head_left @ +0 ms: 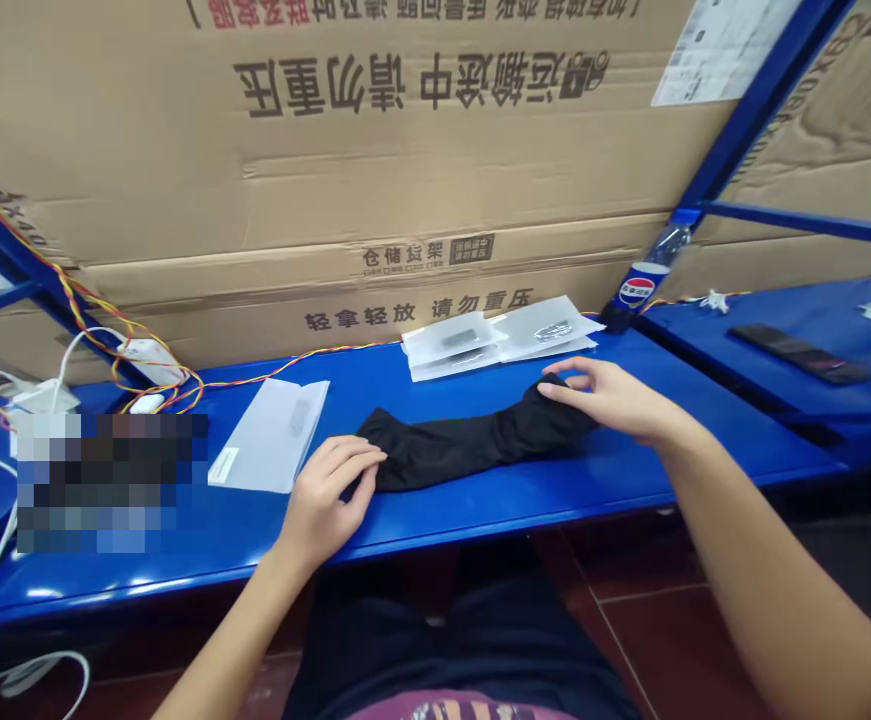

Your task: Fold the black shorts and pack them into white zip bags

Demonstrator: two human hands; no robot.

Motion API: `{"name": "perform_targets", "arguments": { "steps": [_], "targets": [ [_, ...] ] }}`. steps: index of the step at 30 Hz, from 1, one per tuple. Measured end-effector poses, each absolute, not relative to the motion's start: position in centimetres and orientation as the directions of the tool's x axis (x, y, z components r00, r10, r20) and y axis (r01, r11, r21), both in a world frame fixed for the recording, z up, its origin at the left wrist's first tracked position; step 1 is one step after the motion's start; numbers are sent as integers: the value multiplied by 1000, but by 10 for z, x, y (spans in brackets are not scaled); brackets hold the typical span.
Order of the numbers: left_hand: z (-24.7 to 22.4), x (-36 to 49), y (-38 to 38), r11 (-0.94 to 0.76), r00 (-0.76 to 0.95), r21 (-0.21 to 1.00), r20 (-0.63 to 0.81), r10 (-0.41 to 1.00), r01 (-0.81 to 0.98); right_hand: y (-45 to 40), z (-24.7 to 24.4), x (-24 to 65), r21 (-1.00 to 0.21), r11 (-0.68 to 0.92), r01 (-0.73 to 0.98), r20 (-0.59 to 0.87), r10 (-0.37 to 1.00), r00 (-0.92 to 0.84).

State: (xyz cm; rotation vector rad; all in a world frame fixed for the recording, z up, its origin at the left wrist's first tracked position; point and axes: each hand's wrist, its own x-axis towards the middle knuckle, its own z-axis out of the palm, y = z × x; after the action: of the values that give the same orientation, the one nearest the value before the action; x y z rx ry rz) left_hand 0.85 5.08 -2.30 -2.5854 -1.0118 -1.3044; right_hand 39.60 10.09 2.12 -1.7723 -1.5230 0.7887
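A long black fabric item, perhaps a folded stocking point(476, 440), lies lengthwise on the blue steel shelf point(615, 475). My left hand point(326, 502) rests its fingertips on the fabric's left end. My right hand point(600, 398) lies over its right end, with the fingers spread and the thumb on top. Neither hand lifts the fabric. A white flat packet point(270, 435) with a dark patch inside lies just left of my left hand. Several translucent packets point(499, 338) are stacked behind the fabric, beyond my right hand.
Large printed cardboard boxes point(375, 190) stand along the shelf's back. Red-and-yellow wires point(127, 330) run to a white power strip point(151, 360) at the left. A blurred patch point(109, 482) hides part of the left shelf. A Pepsi bottle point(649, 270) leans by a blue upright point(727, 150).
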Motion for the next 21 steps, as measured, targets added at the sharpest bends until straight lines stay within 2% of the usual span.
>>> {"name": "perform_targets", "arguments": {
  "steps": [3,6,8,10,12,15,17,19,21],
  "targets": [
    [-30,10,51,-778,434,209,731,527,592,97,31,375,-754,-32,656,86,986,146],
    [-33,11,51,-775,467,196,702,539,601,85,19,322,-694,30,719,181,974,134],
    [-34,11,50,-769,477,196,684,552,608,74,5,284,-659,105,745,202,978,41],
    [-33,11,48,-756,472,205,673,570,622,63,-7,260,-676,181,714,232,972,-26],
    [-33,11,46,-746,462,215,668,583,630,53,-16,254,-708,210,674,313,949,33],
    [-32,12,42,-747,459,225,668,586,626,41,-28,269,-648,103,754,445,855,266],
    [-32,13,42,-745,455,235,665,592,625,36,-37,280,-539,-2,842,470,829,302],
    [-32,14,42,-734,439,245,667,601,633,35,-44,286,-470,-44,882,422,866,268],
    [-31,13,43,-719,411,253,678,609,647,37,-45,289,-505,-61,861,315,915,250]
  ]
}}
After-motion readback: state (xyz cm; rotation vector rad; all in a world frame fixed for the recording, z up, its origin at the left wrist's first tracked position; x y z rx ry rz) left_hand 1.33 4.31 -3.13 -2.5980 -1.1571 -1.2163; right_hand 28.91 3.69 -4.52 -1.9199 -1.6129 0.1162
